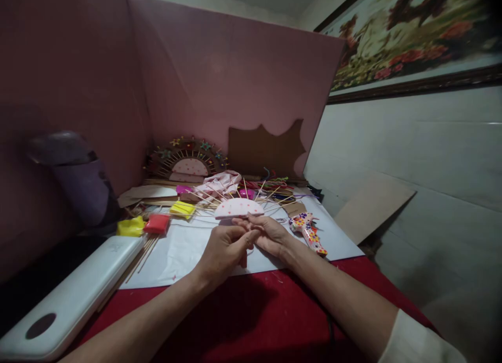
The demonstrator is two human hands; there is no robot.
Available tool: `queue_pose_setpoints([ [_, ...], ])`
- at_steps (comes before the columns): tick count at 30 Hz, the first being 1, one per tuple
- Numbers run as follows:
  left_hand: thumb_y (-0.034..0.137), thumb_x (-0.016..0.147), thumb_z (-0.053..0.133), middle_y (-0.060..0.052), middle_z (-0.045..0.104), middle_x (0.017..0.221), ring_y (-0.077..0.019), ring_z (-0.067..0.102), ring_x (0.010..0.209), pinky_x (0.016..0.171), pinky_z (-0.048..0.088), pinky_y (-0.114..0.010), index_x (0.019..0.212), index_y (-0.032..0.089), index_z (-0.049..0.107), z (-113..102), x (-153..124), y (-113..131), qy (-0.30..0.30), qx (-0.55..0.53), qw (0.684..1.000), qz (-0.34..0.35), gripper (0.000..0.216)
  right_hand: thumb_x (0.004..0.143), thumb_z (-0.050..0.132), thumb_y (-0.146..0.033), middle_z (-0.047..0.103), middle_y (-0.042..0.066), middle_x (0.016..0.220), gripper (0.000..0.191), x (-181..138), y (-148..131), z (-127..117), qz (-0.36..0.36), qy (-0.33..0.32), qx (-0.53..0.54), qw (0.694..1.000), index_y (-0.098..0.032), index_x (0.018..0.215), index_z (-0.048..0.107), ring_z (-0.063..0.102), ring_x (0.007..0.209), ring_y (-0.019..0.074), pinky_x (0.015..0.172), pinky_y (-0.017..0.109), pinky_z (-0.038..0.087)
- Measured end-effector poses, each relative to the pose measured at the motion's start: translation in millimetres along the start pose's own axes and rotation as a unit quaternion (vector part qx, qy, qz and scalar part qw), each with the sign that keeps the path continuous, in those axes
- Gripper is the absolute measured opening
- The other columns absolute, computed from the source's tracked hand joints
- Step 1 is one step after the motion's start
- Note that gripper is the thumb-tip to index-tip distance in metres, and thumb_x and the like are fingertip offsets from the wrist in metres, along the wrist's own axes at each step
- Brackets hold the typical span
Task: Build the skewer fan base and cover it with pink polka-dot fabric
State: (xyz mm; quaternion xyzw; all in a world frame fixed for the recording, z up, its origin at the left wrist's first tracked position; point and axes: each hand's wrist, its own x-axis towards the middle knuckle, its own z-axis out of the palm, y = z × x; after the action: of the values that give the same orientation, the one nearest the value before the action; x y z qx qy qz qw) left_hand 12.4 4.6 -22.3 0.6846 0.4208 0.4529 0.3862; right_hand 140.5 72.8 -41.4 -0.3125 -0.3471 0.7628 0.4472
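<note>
My left hand (227, 245) and my right hand (270, 235) meet at the centre, over the front of the white sheet. The left thumb and fingertips are pinched together against the right fingers. Whatever they hold is too small to make out. The right hand is turned partly palm up with its fingers curled. Just beyond the fingertips is a half-round piece (239, 208) covered in pale pink dotted cloth, with several thin wooden sticks (261, 190) fanning out from its curved edge. Whether the right fingers touch its lower edge is unclear. Right of the hands lies a flower-patterned glue gun (308, 232).
Yellow packets (131, 226) and a red packet (157, 223) lie left, near a long white device (74, 295). Behind stands a decorated half-round fan (190, 167) beside jagged brown cardboard (266, 148). Crumpled pink cloth (221, 184) lies mid-table. A red cloth (235, 321) covers the front.
</note>
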Motion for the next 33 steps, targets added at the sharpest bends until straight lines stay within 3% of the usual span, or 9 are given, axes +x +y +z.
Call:
queue_pose_setpoints([
  [2,0.042,0.078,0.051,0.001,0.05,0.037,-0.0082,0.043,0.037,0.043,0.034,-0.022,0.048,0.016,0.055,-1,0,0,0.019,0.01,1.0,0.011,0.04,0.086,0.048,-0.013,0.063,0.006,0.059,0.019,-8,-1,2,0.022,-0.017,-0.033,0.999,-0.006,0.072,0.059,0.06,0.051,0.0101,0.043,0.016,0.048],
  [4,0.041,0.079,0.049,0.001,0.05,0.041,-0.0089,0.045,0.041,0.045,0.035,-0.022,0.052,0.016,0.054,-5,3,-1,0.067,0.016,0.997,0.025,0.037,0.083,0.056,-0.023,0.061,0.005,0.055,0.021,-18,-3,3,0.044,-0.035,-0.062,0.996,-0.005,0.073,0.061,0.055,0.039,0.009,0.03,0.014,0.037],
  [6,0.036,0.081,0.047,0.003,0.051,0.05,-0.0098,0.047,0.047,0.048,0.037,-0.023,0.062,0.017,0.053,-9,6,-2,0.131,0.017,0.99,0.041,0.027,0.08,0.06,-0.032,0.06,0.003,0.055,0.027,-25,-5,5,0.045,-0.054,-0.084,0.994,-0.006,0.076,0.061,0.051,0.036,0.0063,0.026,0.012,0.03],
  [9,0.028,0.079,0.049,0.002,0.054,0.066,-0.0111,0.051,0.06,0.056,0.04,-0.024,0.077,0.019,0.052,-14,10,-5,0.183,0.03,0.981,0.064,0.01,0.078,0.06,-0.04,0.058,0.0,0.059,0.032,-30,-6,9,0.04,-0.081,-0.099,0.991,-0.009,0.078,0.061,0.05,0.037,0.004,0.029,0.011,0.033],
  [14,0.025,0.076,0.053,0.0,0.056,0.07,-0.0133,0.05,0.065,0.062,0.039,-0.027,0.077,0.019,0.057,-12,8,-7,0.155,0.095,0.979,0.088,0.007,0.074,0.064,-0.04,0.056,-0.001,0.058,0.031,-28,0,12,0.007,-0.116,-0.092,0.989,-0.01,0.076,0.06,0.049,0.04,0.0047,0.03,0.012,0.032],
  [19,0.02,0.079,0.05,-0.003,0.057,0.072,-0.0159,0.049,0.071,0.066,0.038,-0.029,0.077,0.019,0.055,-10,5,-7,0.158,0.267,0.935,0.174,0.006,0.073,0.066,-0.039,0.054,-0.002,0.055,0.028,-29,7,12,0.003,-0.107,-0.095,0.99,-0.012,0.074,0.058,0.047,0.039,0.0047,0.032,0.013,0.032],
  [23,0.017,0.081,0.045,-0.003,0.053,0.064,-0.0184,0.045,0.07,0.067,0.034,-0.033,0.066,0.019,0.051,-11,5,-4,0.145,0.319,0.918,0.186,0.016,0.072,0.065,-0.046,0.057,0.0,0.056,0.037,-32,9,13,-0.002,-0.102,-0.125,0.987,-0.011,0.07,0.058,0.048,0.038,0.005,0.03,0.013,0.032],
  [29,0.019,0.082,0.041,-0.002,0.05,0.067,-0.018,0.044,0.068,0.068,0.033,-0.033,0.067,0.02,0.045,-11,7,0,0.156,0.305,0.925,0.165,0.016,0.075,0.063,-0.042,0.057,-0.001,0.058,0.03,-35,8,15,0.004,-0.153,-0.081,0.985,-0.012,0.076,0.059,0.049,0.039,0.0051,0.032,0.013,0.034],
  [33,0.025,0.087,0.032,0.0,0.046,0.065,-0.015,0.042,0.062,0.06,0.034,-0.029,0.068,0.021,0.039,-12,9,-1,0.19,0.248,0.94,0.137,0.02,0.075,0.059,-0.05,0.059,0.0,0.06,0.041,-37,6,16,0.004,-0.175,-0.09,0.98,-0.01,0.081,0.063,0.049,0.04,0.005,0.033,0.014,0.035],
])
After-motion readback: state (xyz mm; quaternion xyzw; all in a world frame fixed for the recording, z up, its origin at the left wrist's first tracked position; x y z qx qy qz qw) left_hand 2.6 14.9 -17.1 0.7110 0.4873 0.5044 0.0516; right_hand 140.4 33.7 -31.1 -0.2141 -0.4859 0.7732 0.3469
